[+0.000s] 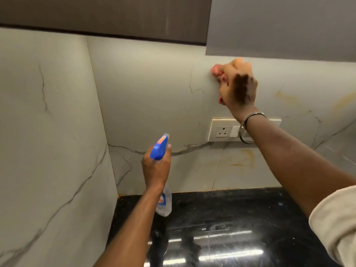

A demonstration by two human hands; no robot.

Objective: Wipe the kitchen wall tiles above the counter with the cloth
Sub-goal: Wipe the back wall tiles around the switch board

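Observation:
My right hand (pixel 238 85) grips a bunched pink cloth (pixel 216 70) and holds it against the pale marble-look wall tiles (pixel 154 97), high up just under the upper cabinet. Only pink edges of the cloth show past my fingers. My left hand (pixel 156 168) holds a clear spray bottle (pixel 163 201) with a blue trigger head (pixel 159 148), nozzle pointed at the wall, lower and to the left of the cloth.
A white socket and switch plate (pixel 223 131) sits on the wall below my right wrist. Yellowish stains (pixel 244 157) mark the tiles. The glossy black counter (pixel 231 228) runs below. Upper cabinets (pixel 279 26) hang overhead, and a side wall (pixel 48 132) closes the left corner.

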